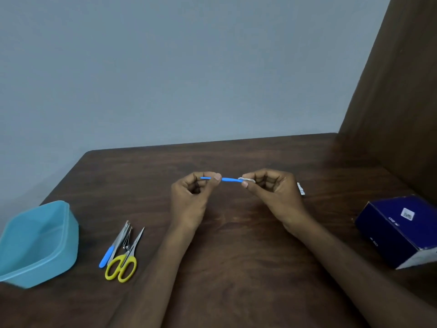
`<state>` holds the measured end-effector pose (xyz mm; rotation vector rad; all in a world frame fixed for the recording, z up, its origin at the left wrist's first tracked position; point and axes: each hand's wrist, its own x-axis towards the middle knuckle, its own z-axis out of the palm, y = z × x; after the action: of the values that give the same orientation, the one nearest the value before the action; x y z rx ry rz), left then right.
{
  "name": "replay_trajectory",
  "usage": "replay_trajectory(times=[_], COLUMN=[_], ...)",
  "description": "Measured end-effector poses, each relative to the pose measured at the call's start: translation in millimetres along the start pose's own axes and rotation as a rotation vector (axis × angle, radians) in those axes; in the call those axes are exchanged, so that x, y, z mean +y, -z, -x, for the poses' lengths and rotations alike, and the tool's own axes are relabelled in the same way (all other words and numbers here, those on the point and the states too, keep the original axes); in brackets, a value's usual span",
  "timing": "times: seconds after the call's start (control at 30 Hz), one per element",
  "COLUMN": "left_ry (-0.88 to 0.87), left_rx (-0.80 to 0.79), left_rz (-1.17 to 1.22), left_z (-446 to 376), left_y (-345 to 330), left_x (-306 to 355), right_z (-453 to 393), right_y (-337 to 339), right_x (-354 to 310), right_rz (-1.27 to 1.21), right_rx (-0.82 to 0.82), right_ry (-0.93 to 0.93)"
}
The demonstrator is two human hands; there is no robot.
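Head view shows your left hand (192, 197) pinching a thin blue plastic stick (230, 179) between thumb and forefinger, the other fingers curled in, with a short tip poking out to the left. Your right hand (272, 192) pinches a small white wad (247, 179) around the stick's right end. You hold the stick roughly level between both hands, above the middle of the dark brown wooden table (236, 268).

Just behind your right hand, a small white scrap (300, 188) lies on the table. To your left lie yellow-handled scissors (125, 261), touching a blue-handled metal tool (111, 252) and a small metal clipper (127, 240). Farther left stands a teal plastic tub (35, 245), open side up. Well to your right sits a dark blue cardboard box (399, 228), near a brown panel (397, 91).
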<state>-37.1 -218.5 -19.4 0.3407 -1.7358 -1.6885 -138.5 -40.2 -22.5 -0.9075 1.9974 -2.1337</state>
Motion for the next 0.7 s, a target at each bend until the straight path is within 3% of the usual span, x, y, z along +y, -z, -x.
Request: replay_trajectory(times=[0.27,0.53,0.7], left_ry=[-0.013,-0.068,-0.076], left_rx=[-0.072,0.019,0.026], left_rz=[-0.038,-0.184,-0.263], left_z=[-3,1,3], left_y=[-2,-2,-4], left_x=[-6,-7,-2], right_z=[-3,-3,0], right_y=[3,11,13], right_x=[8,5,7], right_rz=[-0.108,-0.165,0.080], right_rx=[0.053,-0.038,-0.135], right_ry=[-0.120,-0.189,-0.055])
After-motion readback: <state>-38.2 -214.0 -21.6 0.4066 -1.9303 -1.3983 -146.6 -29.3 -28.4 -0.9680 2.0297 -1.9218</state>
